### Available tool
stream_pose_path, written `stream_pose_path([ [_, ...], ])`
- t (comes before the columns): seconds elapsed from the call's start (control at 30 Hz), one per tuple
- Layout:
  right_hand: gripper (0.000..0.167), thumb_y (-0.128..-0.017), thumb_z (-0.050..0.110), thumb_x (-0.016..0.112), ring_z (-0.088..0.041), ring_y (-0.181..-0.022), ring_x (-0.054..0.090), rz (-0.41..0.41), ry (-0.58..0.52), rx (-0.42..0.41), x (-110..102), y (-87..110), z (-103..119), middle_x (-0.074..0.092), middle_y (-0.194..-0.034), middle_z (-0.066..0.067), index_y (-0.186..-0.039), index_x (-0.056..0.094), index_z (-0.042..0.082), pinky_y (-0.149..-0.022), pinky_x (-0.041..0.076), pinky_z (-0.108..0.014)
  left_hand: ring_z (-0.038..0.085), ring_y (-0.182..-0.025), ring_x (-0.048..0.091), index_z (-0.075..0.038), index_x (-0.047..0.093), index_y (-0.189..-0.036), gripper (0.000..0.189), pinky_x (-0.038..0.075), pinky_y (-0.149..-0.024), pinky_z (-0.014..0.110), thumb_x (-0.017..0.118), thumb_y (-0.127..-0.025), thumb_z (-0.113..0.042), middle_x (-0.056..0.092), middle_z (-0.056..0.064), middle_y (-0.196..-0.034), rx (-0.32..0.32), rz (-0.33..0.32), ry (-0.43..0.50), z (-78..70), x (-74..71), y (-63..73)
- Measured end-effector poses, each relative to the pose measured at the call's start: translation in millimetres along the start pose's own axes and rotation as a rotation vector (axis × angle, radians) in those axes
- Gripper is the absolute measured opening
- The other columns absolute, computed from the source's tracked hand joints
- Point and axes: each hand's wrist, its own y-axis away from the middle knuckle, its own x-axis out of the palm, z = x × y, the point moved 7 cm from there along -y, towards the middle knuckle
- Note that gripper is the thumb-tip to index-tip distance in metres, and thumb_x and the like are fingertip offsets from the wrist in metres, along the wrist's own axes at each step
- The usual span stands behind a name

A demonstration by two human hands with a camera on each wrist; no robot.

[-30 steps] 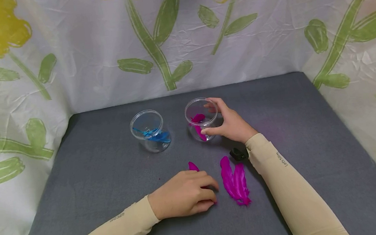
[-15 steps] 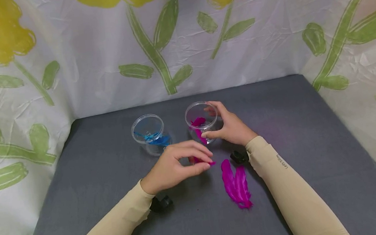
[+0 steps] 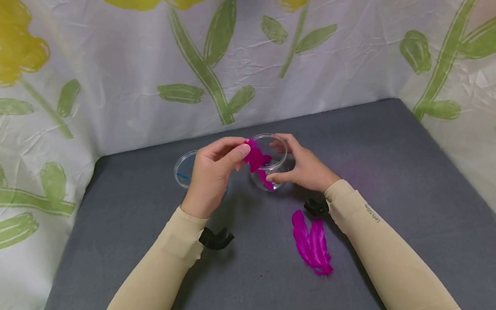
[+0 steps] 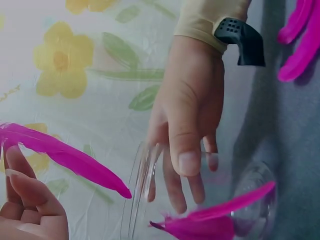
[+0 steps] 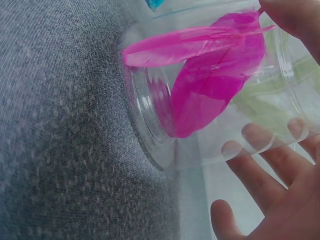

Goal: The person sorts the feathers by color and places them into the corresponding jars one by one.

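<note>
My left hand (image 3: 209, 173) pinches a magenta feather (image 3: 255, 158) by its end, right at the rim of a clear plastic jar (image 3: 281, 161). In the left wrist view that feather (image 4: 75, 155) points its broad tip toward the jar's mouth. My right hand (image 3: 306, 167) grips the jar from the right, thumb at the front and fingers round the back. Inside the jar lean other magenta feathers (image 5: 215, 75), seen through its wall in the right wrist view. The jar's base rests on the grey table.
A second clear jar (image 3: 182, 173) with blue in it stands to the left, partly hidden by my left hand. Two magenta feathers (image 3: 311, 245) lie on the grey tabletop (image 3: 260, 296) in front of my right forearm. A flowered curtain (image 3: 129, 62) rises behind the table.
My left hand has picked up a magenta feather from the table, then moved away from me and up to the jar's rim. My right hand stays on the jar.
</note>
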Motion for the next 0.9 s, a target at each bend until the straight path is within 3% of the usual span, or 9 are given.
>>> stream_pose_path([
  [0.23, 0.104, -0.085, 0.043, 0.093, -0.030, -0.152, 0.050, 0.000, -0.002, -0.004, 0.1, -1.1, 0.5, 0.050, -0.165, -0.005, -0.165, 0.029, 0.027, -0.124, 0.040, -0.062, 0.020, -0.081, 0.058, -0.012, 0.080, -0.112, 0.013, 0.056, -0.079, 0.026, 0.071, -0.103, -0.011, 0.074, 0.000, -0.099, 0.001, -0.019, 0.070, -2.8, 2.3, -12.5],
  [0.43, 0.103, -0.086, 0.042, 0.093, -0.031, -0.153, 0.049, 0.001, -0.014, -0.001, -0.9, 0.3, -1.9, 0.049, -0.166, -0.007, -0.165, 0.029, 0.026, -0.125, 0.040, -0.062, 0.019, -0.080, 0.057, -0.013, 0.081, -0.113, 0.013, 0.055, -0.081, 0.028, 0.071, -0.104, -0.012, 0.073, 0.000, -0.097, 0.020, -0.021, 0.072, -3.6, 6.3, -22.6],
  [0.63, 0.103, -0.086, 0.043, 0.093, -0.030, -0.153, 0.049, 0.000, -0.009, 0.004, -2.9, 1.4, -2.2, 0.049, -0.165, -0.003, -0.165, 0.029, 0.029, -0.125, 0.040, -0.062, 0.021, -0.082, 0.060, -0.012, 0.081, -0.116, 0.016, 0.057, -0.083, 0.030, 0.074, -0.103, -0.017, 0.075, 0.000, -0.101, 0.023, -0.023, -0.013, 5.6, 8.7, -28.9],
  [0.9, 0.104, -0.085, 0.043, 0.094, -0.029, -0.152, 0.050, -0.002, 0.001, 0.016, -2.1, 1.5, 0.5, 0.047, -0.167, -0.004, -0.165, 0.029, 0.030, -0.123, 0.042, -0.062, 0.017, -0.084, 0.063, -0.011, 0.081, -0.118, 0.018, 0.058, -0.083, 0.029, 0.074, -0.103, -0.018, 0.078, -0.003, -0.105, -0.028, -0.033, 0.003, 21.8, 11.6, -33.9],
])
